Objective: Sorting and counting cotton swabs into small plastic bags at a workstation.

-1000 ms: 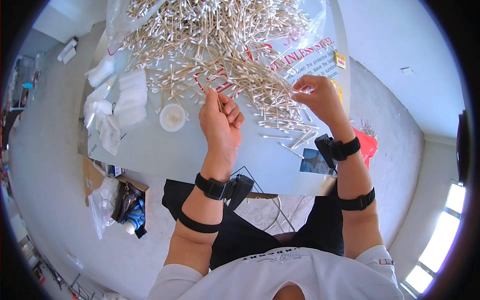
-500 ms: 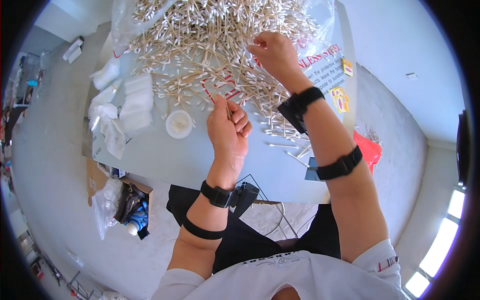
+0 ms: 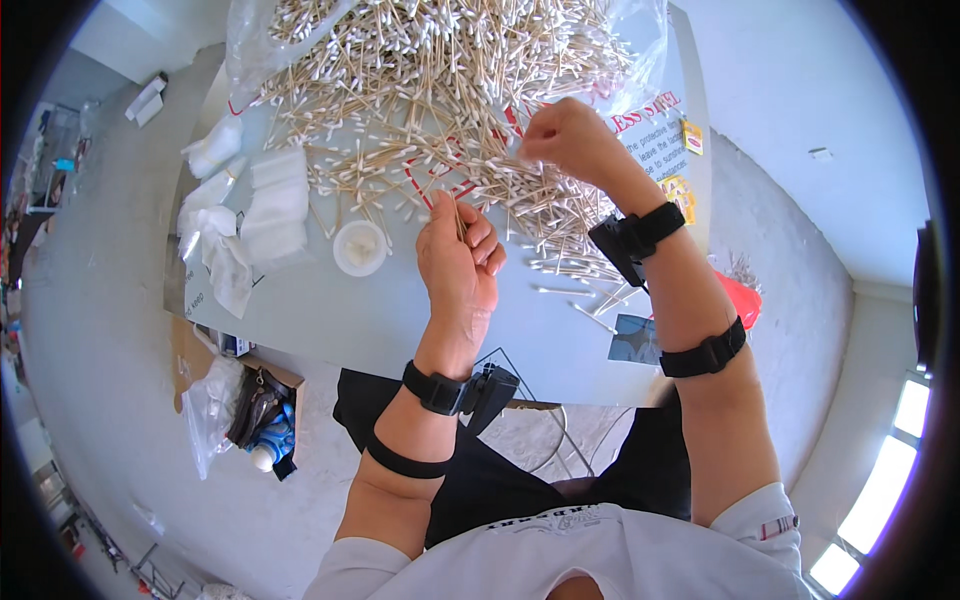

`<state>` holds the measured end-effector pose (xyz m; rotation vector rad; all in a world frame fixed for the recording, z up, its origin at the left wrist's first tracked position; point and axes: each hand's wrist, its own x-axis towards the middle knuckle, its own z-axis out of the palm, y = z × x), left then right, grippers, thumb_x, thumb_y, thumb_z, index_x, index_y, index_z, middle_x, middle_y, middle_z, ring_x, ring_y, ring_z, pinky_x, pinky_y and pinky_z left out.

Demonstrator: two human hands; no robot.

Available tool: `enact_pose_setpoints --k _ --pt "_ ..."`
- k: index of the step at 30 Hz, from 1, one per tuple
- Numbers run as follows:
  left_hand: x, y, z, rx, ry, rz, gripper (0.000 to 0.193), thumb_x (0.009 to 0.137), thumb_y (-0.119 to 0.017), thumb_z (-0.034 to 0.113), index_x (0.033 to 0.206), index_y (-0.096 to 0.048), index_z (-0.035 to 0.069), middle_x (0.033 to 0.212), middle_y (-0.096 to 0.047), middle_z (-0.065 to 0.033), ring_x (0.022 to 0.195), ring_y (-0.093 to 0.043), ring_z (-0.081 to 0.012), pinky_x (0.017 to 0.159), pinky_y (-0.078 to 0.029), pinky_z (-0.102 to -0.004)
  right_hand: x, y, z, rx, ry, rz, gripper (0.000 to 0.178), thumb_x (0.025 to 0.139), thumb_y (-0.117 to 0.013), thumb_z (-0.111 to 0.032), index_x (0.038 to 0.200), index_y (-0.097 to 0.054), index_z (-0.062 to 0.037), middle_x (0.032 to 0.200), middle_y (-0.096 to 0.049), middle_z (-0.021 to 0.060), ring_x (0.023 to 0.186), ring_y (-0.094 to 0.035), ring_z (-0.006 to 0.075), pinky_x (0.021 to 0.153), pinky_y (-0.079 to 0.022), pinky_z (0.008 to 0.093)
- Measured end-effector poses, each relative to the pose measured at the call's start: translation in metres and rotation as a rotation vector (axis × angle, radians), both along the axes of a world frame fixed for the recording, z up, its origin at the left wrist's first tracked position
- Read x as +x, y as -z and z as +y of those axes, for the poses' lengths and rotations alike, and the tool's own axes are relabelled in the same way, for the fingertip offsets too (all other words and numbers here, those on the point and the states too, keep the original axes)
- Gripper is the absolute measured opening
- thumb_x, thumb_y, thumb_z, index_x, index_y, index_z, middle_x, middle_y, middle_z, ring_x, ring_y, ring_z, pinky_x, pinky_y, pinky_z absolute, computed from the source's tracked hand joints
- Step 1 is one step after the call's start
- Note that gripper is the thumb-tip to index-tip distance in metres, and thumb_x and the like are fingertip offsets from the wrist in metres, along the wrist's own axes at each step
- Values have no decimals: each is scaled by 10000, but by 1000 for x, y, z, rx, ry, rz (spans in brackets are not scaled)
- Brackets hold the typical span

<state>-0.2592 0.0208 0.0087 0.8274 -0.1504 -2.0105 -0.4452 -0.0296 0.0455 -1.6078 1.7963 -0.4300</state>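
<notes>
A large heap of cotton swabs [image 3: 430,60] with wooden sticks and white tips covers the far part of the table. My left hand [image 3: 458,255] is closed around a few thin swab sticks, which stick up by the thumb and index finger. Over the right side of the heap, my right hand [image 3: 570,142] has its fingers curled together. What they pinch, if anything, is hidden. A small round white container [image 3: 360,248] stands left of my left hand. Several loose swabs [image 3: 565,292] lie on the table's near right part.
White cotton pads [image 3: 275,205] and crumpled clear packets lie at the table's left. Clear plastic sheeting [image 3: 250,45] edges the heap. Small yellow packets [image 3: 680,195] are at the right edge. A cardboard box [image 3: 290,375] of odds and ends sits on the floor at left.
My right hand has moved toward me and slightly right, off the middle of the heap. My left hand has stayed nearly still with its swabs.
</notes>
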Motion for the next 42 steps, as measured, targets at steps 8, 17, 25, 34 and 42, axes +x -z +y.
enact_pose_setpoints --k 8,17,25,34,42 --pt "1 -1 0 21 5 -37 400 925 -460 432 676 -432 120 552 -343 40 459 -293 -64 402 -231 -217 5 -10 -54 -578 319 316 454 674 -698 -373 973 -634 -36 886 -648 182 843 -625 334 763 -496 392" --pt "-4 -1 0 5 9 -23 397 918 -476 434 674 -431 124 554 -339 45 462 -291 -60 404 -227 -212 0 4 -96 -438 329 353 337 663 -668 -347 683 -653 -11 648 -631 114 638 -623 251 608 -492 368" --pt "-1 -2 1 -2 22 -27 380 956 -398 390 698 -429 113 559 -342 30 462 -292 -76 404 -252 -229 -17 -20 -11 -116 272 -259 226 732 -684 -209 663 -638 1 588 -557 10 525 -494 79 472 -352 229" --pt "-2 -2 1 -30 -14 -51 368 941 -437 375 698 -426 99 560 -358 20 468 -309 -81 412 -253 -235 -31 -16 55 -13 287 -343 170 816 -631 -160 872 -654 -1 711 -623 18 626 -568 63 548 -430 192" --pt "-2 1 1 -26 -15 -43 373 943 -433 378 706 -429 91 566 -359 10 469 -313 -83 404 -263 -236 -33 -5 84 -241 290 -26 227 775 -665 -162 936 -640 -4 804 -635 29 798 -591 143 709 -444 276"
